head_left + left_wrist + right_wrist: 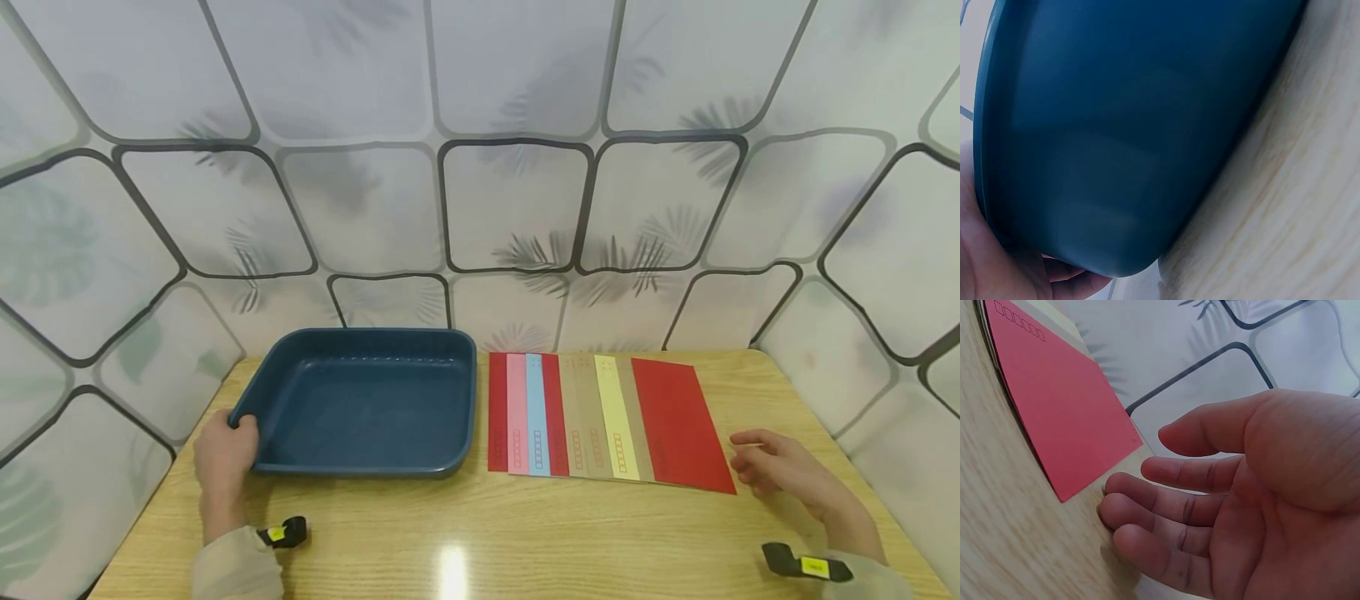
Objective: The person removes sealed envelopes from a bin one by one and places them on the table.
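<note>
A dark blue rectangular tray is at the left of the table, and my left hand grips its left rim, thumb over the edge. In the left wrist view the fingers curl under the side of the tray. To the tray's right lies an overlapping row of envelopes: red, pink, blue, brown, yellow and a large red envelope on the right end. My right hand is beside that red envelope, fingers loosely bent and holding nothing.
The wooden table has a patterned curtain-like backdrop behind it and along both sides. A band with a small black device is on the left wrist, and a similar device is on the right.
</note>
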{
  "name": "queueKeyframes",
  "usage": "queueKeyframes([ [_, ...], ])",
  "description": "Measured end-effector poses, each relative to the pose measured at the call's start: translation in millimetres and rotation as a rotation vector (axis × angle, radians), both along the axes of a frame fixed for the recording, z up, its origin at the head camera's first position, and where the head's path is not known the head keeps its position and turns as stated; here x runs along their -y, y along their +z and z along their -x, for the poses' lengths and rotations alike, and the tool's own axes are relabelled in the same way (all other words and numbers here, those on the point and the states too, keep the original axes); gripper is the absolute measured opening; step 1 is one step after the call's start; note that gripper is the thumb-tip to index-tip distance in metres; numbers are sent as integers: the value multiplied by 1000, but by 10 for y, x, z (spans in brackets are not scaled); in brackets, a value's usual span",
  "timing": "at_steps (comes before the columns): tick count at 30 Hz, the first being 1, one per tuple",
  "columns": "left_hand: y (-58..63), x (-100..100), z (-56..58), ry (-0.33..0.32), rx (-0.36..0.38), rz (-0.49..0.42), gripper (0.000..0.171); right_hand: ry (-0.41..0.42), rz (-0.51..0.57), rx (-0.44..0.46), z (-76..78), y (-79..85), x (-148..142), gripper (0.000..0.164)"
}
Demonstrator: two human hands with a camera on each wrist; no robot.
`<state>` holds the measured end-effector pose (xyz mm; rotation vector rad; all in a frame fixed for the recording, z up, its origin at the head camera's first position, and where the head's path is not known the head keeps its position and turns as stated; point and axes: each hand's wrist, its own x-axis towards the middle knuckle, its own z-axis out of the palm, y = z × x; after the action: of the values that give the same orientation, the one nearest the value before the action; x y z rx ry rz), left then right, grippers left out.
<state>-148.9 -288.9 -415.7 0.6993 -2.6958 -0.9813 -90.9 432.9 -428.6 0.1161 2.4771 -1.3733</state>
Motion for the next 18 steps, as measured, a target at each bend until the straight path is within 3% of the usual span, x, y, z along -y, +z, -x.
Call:
queueKeyframes([
  [11,38,-18,-31,-9,14,-15,45,-18,-2,11,14,2,-10,49],
  [18,51,-33,-26,0,21,-30,47,-43,-29,-217,12,35,4,44],
])
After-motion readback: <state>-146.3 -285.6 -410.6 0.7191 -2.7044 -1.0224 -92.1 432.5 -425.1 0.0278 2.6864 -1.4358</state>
